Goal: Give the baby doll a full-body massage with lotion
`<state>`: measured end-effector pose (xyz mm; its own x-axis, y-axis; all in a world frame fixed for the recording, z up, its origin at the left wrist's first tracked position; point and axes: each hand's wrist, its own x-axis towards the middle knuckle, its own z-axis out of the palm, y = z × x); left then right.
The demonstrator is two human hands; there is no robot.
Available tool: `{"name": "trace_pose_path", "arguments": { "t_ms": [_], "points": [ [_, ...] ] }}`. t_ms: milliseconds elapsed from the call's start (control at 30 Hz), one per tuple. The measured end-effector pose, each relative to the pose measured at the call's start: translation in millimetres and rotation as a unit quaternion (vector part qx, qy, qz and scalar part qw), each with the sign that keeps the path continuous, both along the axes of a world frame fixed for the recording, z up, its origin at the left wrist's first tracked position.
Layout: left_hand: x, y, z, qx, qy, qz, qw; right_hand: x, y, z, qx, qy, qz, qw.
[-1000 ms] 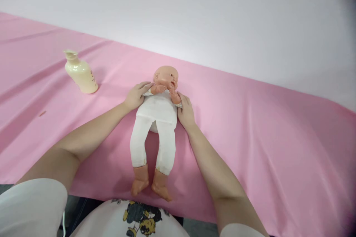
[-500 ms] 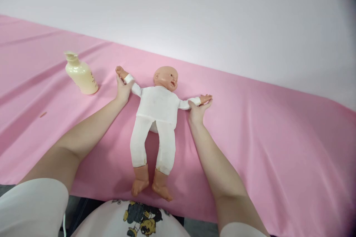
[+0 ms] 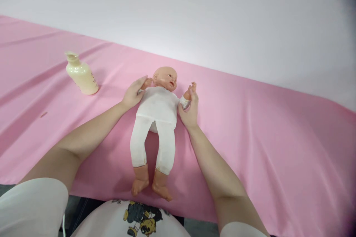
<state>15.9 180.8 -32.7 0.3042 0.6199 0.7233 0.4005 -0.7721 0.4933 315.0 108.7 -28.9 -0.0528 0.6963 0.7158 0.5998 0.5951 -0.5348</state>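
A baby doll [image 3: 157, 105] with a white cloth body and bare feet lies on its back, its head toward the wall and turned to the right. My left hand [image 3: 135, 93] is closed round the doll's arm on the left, close to the doll's head and shoulder. On the other side, my right hand [image 3: 190, 110] grips the doll's other arm at the white cuff, with the small doll hand sticking up above my fingers. Both doll arms are bent in near the body.
A pink cloth [image 3: 222, 137] with folds covers the table. At the left stands a pale yellow pump bottle [image 3: 83, 77]. A small brownish strip [image 3: 43, 114] lies on the cloth below it. Behind rises a white wall [image 3: 194, 14].
Both my hands have moved inward with the doll's arms, which were stretched out sideways and are now folded close to its body. The doll's trunk and legs have stayed in place.
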Motion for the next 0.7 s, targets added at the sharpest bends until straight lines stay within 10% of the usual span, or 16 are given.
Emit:
{"name": "trace_pose_path", "arguments": {
  "t_ms": [400,700],
  "points": [
    [11,-8,7.6,0.055,0.116,-0.041,0.991,-4,0,-8.4,0.015,-0.104,0.04,0.994],
    [-10,21,-18.2,-0.094,-0.195,0.024,0.976,4,6,-7.0,-0.045,0.189,0.008,0.981]
  ]
}}
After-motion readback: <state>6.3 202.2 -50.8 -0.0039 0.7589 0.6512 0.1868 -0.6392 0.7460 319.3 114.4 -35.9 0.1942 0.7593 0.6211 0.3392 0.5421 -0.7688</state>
